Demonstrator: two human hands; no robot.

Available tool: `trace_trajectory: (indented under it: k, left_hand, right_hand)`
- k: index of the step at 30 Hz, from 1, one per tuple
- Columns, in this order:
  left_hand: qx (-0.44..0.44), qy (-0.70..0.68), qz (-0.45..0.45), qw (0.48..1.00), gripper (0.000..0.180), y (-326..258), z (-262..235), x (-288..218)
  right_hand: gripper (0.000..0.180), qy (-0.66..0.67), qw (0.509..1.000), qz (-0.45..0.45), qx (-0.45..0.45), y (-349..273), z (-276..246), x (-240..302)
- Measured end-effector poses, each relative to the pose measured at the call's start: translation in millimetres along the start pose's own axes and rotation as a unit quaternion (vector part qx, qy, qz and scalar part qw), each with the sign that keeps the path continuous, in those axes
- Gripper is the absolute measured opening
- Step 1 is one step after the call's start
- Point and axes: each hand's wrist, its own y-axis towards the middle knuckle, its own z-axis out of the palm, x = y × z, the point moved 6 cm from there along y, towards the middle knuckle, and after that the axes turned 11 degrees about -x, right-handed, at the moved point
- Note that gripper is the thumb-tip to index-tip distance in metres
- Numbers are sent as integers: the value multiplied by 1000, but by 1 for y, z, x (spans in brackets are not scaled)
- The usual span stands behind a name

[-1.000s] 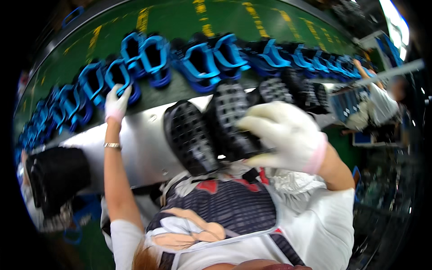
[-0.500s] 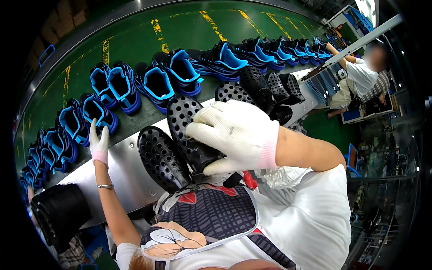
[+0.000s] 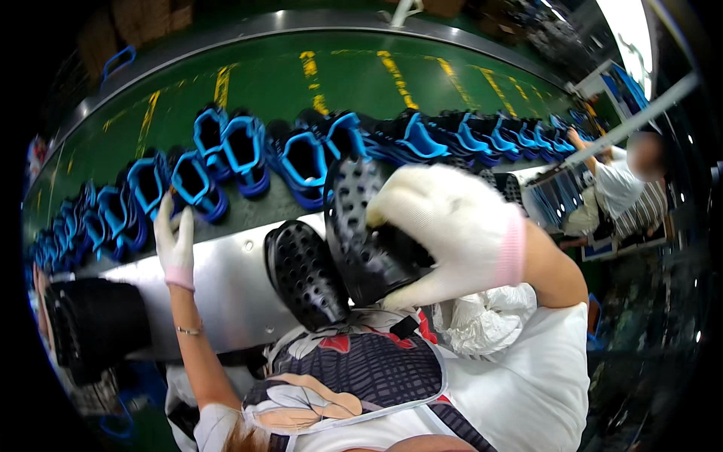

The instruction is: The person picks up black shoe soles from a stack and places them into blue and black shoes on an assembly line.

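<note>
My right hand point(image 3: 452, 226), in a white knit glove with a pink cuff, is closed around the heel end of a black perforated shoe form point(image 3: 354, 207). That hand is slightly blurred and covers part of the form. A second black perforated shoe form point(image 3: 303, 271) leans beside it, just to its left, near my apron point(image 3: 346, 369). My left hand point(image 3: 175, 237), gloved too, has its fingers stretched apart and holds nothing. Its fingertips are next to a black and blue shoe point(image 3: 197, 187); whether they touch it I cannot tell.
Black shoes with blue linings point(image 3: 305, 162) stand in a long row on the green surface. A metal ledge point(image 3: 226, 282) runs before me. A stack of black pieces point(image 3: 102, 324) lies at left, a white crumpled bag point(image 3: 486, 324) at right. Another person point(image 3: 621, 184) works far right.
The whole view has swung, so shoes and forms appear further right. My right hand stays on the same shoe form. Relative to the shoes, my left hand has shifted slightly left.
</note>
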Motion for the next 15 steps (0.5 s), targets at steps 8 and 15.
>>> trace_trajectory:
  k: [8,15]
  left_hand:
    - [381,-650,-143,642,80,-59,20,-118]
    - [181,-650,-363,642,65,-72,10,-22]
  right_hand:
    - [66,84,981,-172,-8,101,47,64]
    - [59,100,983,-116,97,133,115,58]
